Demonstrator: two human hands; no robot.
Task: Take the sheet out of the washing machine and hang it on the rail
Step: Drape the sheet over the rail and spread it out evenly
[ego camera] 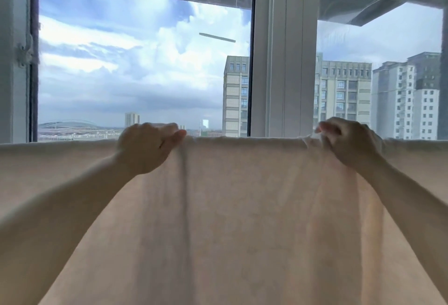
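A pale cream sheet [242, 207] hangs straight down across the whole width of the view, its top fold running level at about mid-height. The rail under that fold is hidden by the cloth. My left hand [148, 147] grips the top edge left of centre, fingers curled over the far side and thumb pinching the cloth. My right hand [346, 142] pinches a bunched bit of the top edge right of centre. A long vertical crease drops from below my left thumb. The washing machine is out of view.
Directly behind the sheet stands a large window with a white frame post [283, 50] between two panes. Tall apartment blocks [344, 93] and a cloudy sky show through the glass. A second frame post [14, 52] runs up the left edge.
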